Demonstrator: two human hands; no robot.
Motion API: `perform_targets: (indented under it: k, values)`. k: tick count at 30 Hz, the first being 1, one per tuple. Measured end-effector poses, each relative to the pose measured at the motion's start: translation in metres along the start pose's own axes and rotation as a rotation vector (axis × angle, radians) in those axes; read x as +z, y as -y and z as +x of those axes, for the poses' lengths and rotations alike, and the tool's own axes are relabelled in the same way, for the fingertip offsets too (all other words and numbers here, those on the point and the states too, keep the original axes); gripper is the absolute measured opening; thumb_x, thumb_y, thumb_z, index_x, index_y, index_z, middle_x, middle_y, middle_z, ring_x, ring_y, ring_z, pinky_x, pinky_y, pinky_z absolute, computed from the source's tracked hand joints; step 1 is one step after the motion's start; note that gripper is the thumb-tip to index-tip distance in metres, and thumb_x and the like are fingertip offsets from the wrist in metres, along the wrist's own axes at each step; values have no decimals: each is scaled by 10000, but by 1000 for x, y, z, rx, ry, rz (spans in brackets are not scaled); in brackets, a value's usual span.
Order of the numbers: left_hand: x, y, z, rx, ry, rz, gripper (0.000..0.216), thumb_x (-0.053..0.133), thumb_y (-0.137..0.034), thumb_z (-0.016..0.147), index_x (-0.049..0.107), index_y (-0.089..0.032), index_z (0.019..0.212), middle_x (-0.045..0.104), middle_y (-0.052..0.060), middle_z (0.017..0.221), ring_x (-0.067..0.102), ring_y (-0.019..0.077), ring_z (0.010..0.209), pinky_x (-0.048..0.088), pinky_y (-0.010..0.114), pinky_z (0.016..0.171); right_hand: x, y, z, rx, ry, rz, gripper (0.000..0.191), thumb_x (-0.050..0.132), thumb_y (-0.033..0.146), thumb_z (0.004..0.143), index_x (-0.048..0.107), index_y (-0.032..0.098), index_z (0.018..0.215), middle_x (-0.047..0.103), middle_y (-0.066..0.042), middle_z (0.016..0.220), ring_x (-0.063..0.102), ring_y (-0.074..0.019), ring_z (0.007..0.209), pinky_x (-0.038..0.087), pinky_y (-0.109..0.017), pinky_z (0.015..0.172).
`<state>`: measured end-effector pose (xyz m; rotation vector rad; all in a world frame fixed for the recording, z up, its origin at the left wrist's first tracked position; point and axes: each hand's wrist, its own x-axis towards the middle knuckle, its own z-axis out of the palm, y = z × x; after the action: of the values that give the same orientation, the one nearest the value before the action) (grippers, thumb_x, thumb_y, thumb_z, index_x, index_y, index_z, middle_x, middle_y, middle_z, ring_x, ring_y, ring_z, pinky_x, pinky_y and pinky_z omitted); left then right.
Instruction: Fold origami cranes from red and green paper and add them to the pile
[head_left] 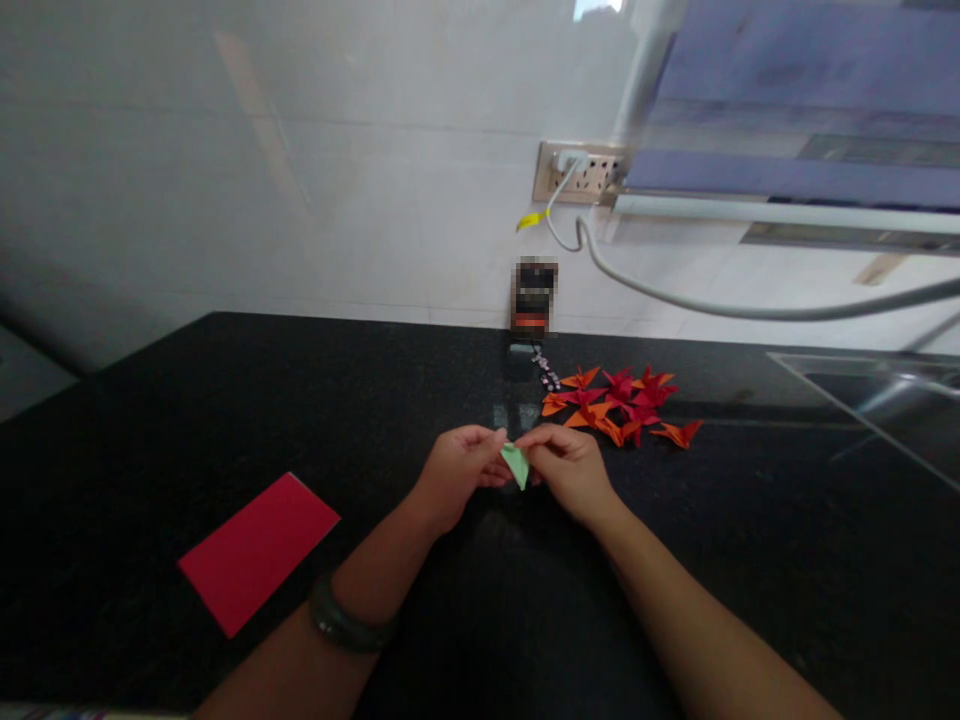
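Between my two hands is a small piece of light green folded paper [517, 465], its narrow tip pointing down toward me. My left hand [461, 470] pinches its left upper edge between thumb and fingers. From the other side, my right hand [570, 470] grips the right upper edge. Fingers cover part of the folds. Just beyond my right hand lies a cluster of red and orange folded paper cranes [619, 405]. A red rectangle of paper [259, 555], perhaps a stack, rests on the counter left of my left forearm.
The dark countertop [360, 400] runs back to a tiled wall [337, 200]. A pixelated phone-like object [533, 298] leans there, with a beaded strap [546, 368] beside it. Above is a socket panel [581, 172] with a plugged cable [675, 300]. A sink edge [862, 425] is at right.
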<state>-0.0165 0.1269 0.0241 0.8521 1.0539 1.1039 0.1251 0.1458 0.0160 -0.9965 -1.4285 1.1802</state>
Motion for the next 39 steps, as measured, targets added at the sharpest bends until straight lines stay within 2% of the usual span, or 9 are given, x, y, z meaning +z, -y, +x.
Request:
perform_targets:
  k: [2,4,8,13,16,19,26,33,39]
  values:
    - [-2,1,1,14,-39,29,248,687,-320,613,583,-109,694,618,18,588,565,86,506,455,204,511,-1,1,-1,-110,34,-106,121,544,177,654,662,181,629,577,19,543,485,-73,441,385,-190,426]
    - [-2,3,3,43,-59,39,224,698,-275,596,592,-111,707,620,12,597,564,86,517,458,210,526,0,0,-2,-156,52,-143,142,523,175,678,661,185,646,579,8,595,507,-84,495,406,-200,464]
    - [-2,4,5,177,-118,140,155,662,-212,614,595,-132,728,621,-4,577,567,98,526,447,212,533,2,-3,0,-11,87,-69,83,560,243,703,604,173,699,536,37,549,476,-73,445,395,-193,432]
    - [-2,5,4,333,-151,308,161,625,-199,640,611,-154,794,656,16,659,607,136,611,456,237,579,0,-6,4,132,130,-25,180,618,300,672,589,152,772,530,54,523,455,-59,405,382,-181,396]
    - [-3,7,5,313,-146,348,182,660,-250,621,622,-143,763,666,39,687,616,155,643,462,250,602,-1,-5,3,94,119,-49,168,609,302,686,607,147,749,544,45,536,461,-55,409,381,-180,405]
    - [-4,8,6,280,-109,371,186,674,-299,610,626,-134,683,651,35,630,596,148,590,443,239,555,-1,-3,3,73,94,-44,155,607,293,684,607,147,735,552,44,537,465,-57,412,381,-184,414]
    - [-6,8,4,317,-96,421,137,619,-266,659,639,-132,635,627,12,569,547,118,524,409,221,511,0,-2,2,131,162,5,169,603,311,684,574,146,708,557,43,528,472,-61,403,381,-190,417]
    - [-4,1,1,356,-93,387,136,596,-246,681,617,-125,624,602,-4,564,532,95,542,415,209,542,9,0,-1,90,59,46,169,613,303,686,581,143,640,547,36,481,478,-73,418,374,-200,439]
    - [-2,5,3,86,40,172,228,655,-236,631,588,-118,814,648,30,672,590,115,592,440,223,559,9,-9,3,141,-128,172,190,648,327,649,608,142,662,525,46,475,443,-68,409,361,-198,418]
